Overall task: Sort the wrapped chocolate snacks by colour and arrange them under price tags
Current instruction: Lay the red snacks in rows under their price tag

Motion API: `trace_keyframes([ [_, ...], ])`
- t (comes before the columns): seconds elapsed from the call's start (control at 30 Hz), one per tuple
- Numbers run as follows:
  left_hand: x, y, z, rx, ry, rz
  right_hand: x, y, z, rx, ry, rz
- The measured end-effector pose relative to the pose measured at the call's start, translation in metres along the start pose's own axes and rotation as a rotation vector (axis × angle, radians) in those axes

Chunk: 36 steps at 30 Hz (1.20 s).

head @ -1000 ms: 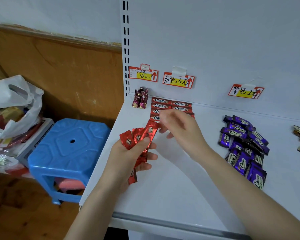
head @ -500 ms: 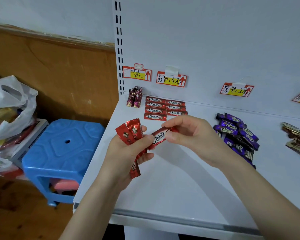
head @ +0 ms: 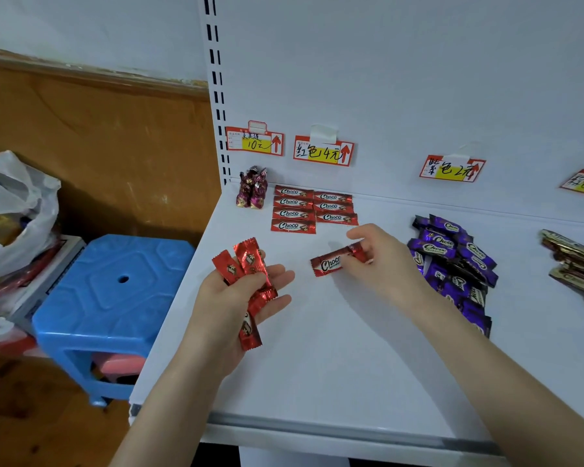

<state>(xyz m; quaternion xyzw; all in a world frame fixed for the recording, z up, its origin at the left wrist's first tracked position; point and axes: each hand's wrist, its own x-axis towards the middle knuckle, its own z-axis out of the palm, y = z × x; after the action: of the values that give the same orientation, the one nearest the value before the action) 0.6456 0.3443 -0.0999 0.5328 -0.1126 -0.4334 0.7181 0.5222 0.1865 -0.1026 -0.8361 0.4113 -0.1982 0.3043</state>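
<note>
Hands parted since half-second ago: right hand (head: pixel 381 261) drew one red bar (head: pixel 332 263) clear of bunch (head: pixel 246 264) in left hand (head: pixel 236 298).
Right fingers (head: pixel 363 233) pinch bar's right end, label up.
Bar over shelf (head: pixel 317 365), just in front of red rows (head: pixel 312 210) under red tag (head: pixel 322 153).
Left thumb clamps bunch on near-straight fingers.
Rows: four left, three right; gap likely bar's slot.
More reds pending; purple pile (head: pixel 452 261) still heaped.

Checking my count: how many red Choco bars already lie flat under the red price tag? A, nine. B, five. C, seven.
C: the laid red bars form two columns under the red price tag, four on the left and three on the right, while the right hand pinches an eighth bar.
</note>
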Motion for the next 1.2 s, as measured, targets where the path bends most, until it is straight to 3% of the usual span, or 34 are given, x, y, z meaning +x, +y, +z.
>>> trace_keyframes([
  [0.1, 0.001, -0.001, -0.002, 0.003, -0.033, -0.004, -0.006, 0.005, 0.004, -0.389, 0.041, -0.137],
  [0.23, 0.004, -0.004, -0.002, -0.002, -0.033, 0.004, -0.021, 0.002, 0.016, -0.378, 0.020, -0.265],
  [0.6, 0.008, -0.008, -0.008, 0.019, -0.012, -0.009, 0.019, 0.010, 0.025, -0.504, -0.012, -0.160],
  [1.2, 0.010, -0.013, -0.010, 0.000, -0.022, -0.040, 0.018, 0.011, 0.030, -0.524, 0.065, -0.185],
])
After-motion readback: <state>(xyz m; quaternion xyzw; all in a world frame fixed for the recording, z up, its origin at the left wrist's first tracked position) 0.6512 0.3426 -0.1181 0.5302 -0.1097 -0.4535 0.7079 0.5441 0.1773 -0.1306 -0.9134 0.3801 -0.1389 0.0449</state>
